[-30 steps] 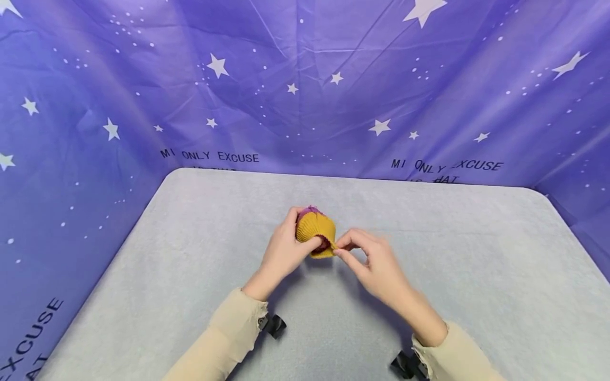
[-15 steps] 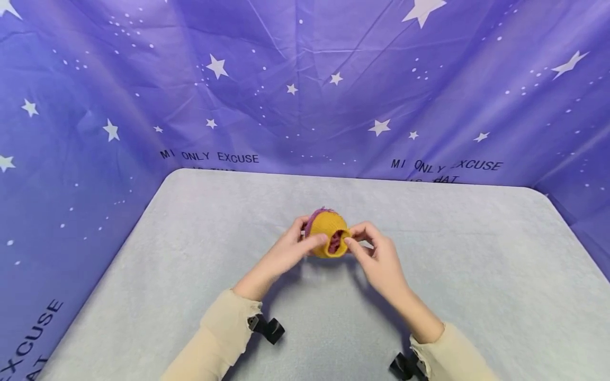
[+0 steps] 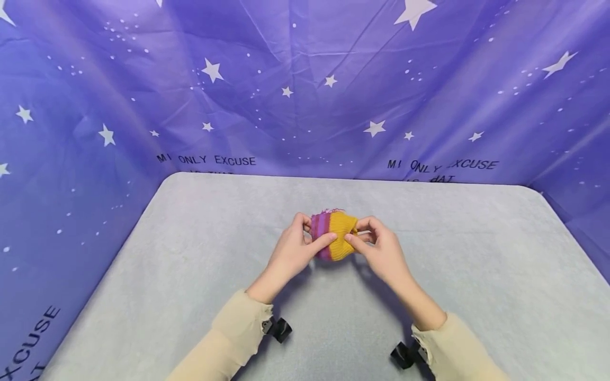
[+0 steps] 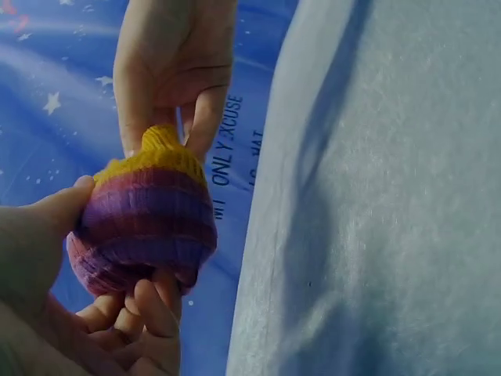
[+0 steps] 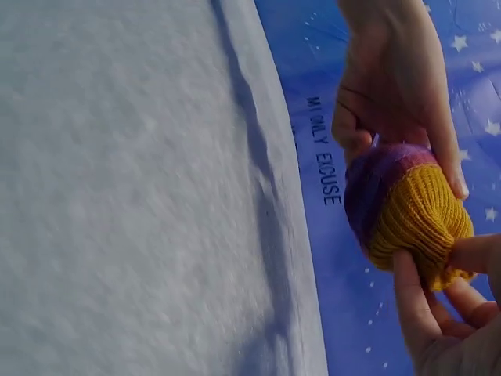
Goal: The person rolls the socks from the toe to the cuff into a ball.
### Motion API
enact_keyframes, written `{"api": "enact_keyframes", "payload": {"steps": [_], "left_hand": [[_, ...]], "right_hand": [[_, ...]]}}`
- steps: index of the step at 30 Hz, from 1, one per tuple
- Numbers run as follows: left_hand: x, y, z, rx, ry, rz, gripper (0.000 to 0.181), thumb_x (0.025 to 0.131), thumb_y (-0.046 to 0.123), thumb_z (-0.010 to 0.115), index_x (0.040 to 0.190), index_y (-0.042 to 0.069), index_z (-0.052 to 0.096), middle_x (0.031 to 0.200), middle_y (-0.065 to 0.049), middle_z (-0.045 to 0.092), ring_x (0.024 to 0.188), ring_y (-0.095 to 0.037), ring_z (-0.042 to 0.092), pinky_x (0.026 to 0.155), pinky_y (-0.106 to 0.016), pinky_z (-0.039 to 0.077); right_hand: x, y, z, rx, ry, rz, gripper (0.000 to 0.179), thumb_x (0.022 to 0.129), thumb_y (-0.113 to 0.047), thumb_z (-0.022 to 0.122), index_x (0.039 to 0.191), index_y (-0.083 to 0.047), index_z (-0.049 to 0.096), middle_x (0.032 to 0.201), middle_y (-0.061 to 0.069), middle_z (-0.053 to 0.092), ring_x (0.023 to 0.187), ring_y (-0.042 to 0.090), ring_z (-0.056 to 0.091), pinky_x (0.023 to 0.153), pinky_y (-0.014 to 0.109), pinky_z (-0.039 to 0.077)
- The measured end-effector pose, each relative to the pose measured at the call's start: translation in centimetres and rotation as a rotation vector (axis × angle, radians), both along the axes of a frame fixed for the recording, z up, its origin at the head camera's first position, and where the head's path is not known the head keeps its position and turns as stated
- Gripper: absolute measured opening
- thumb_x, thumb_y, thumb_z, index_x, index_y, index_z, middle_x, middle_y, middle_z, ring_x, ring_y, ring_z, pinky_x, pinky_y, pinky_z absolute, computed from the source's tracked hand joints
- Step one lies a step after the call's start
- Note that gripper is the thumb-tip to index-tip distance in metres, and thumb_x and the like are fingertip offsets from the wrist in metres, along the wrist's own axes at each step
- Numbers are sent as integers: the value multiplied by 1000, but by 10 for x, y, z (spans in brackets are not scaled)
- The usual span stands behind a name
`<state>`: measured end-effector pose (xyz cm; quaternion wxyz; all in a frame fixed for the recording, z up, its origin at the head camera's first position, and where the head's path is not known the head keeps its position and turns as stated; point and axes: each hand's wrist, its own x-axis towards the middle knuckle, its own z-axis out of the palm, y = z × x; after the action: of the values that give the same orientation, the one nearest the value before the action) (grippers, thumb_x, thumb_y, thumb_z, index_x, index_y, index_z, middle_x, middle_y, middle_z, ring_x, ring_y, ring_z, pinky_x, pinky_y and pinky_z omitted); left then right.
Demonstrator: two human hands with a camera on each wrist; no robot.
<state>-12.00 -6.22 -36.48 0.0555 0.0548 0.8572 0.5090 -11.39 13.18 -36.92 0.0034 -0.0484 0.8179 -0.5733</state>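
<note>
A balled-up knitted sock (image 3: 342, 233), with a yellow ribbed cuff and purple and maroon stripes, is held up over the table between both hands. My left hand (image 3: 293, 248) grips its striped side, thumb on the near face and fingers behind. Pinching the yellow cuff from the right is my right hand (image 3: 383, 251). In the left wrist view, the stripes of the sock (image 4: 149, 219) face the camera and the fingers curl under its end. The right wrist view shows the cuff of the sock (image 5: 423, 219) gathered between thumb and fingers. The cuff's opening is mostly hidden.
A grey cloth-covered table (image 3: 190, 222) lies beneath the hands. Behind it and at the sides hangs a purple-blue curtain (image 3: 267, 116) with white stars and lettering. A black wrist camera (image 3: 280, 329) sits at the left cuff, another black camera (image 3: 402, 354) at the right.
The sock has shifted right and turned, so its purple stripes now show on the left and the cuff opening faces right. My left hand has moved from the cuff opening to the striped side.
</note>
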Motion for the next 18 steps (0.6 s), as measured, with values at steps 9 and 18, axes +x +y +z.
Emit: {"api": "enact_keyframes", "payload": {"steps": [9, 18], "left_hand": [[-12, -6, -17, 38, -161, -104, 43, 94, 27, 69, 121, -1, 51, 109, -17, 66, 67, -17, 66, 62, -31, 59], [-15, -32, -18, 111, -210, -128, 41, 95, 22, 65, 126, -2, 54, 116, -18, 68, 90, -21, 70, 75, -34, 62]], "right_hand": [[-19, 17, -21, -193, -376, 174, 34, 98, -7, 57, 121, 14, 43, 99, 7, 58, 81, 8, 63, 79, 28, 61], [-20, 49, -16, -182, -389, 246, 49, 103, -12, 49, 138, 17, 32, 113, 11, 65, 93, 11, 68, 88, 30, 59]]}}
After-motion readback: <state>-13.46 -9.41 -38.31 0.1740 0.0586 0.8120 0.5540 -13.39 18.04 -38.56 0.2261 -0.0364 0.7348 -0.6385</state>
